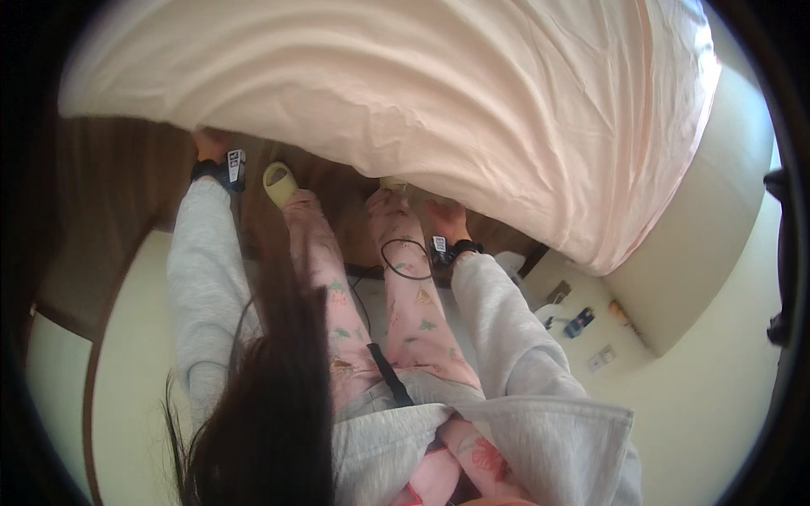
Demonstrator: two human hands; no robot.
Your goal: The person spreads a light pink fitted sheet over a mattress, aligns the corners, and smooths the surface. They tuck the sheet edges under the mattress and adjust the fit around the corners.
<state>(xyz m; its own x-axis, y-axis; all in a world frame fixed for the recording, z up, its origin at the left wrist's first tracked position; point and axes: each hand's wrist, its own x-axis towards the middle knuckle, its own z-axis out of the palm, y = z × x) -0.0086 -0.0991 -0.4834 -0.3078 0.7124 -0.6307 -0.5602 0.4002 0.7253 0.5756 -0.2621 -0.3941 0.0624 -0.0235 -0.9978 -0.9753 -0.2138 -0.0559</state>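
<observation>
A pale pink bed sheet [405, 95] spreads over the bed across the upper view, with long folds and a loose lower edge. My left hand [212, 142] is at that edge on the left; its fingers are hidden under or behind the cloth. On the right, my right hand [448, 215] is just below the edge, and whether its fingers pinch the fabric is unclear. Both wrists carry black straps with small devices. A dark cable loop [406, 259] hangs beside the right wrist, over my patterned pink trouser leg.
A yellow-green slipper [278, 183] is on my foot on the dark wood floor [126, 171]. The pale headboard [702, 209] rises at the right. Near it are a wall socket [601, 358] and a small blue item [578, 322]. Dark hair hangs across the lower left.
</observation>
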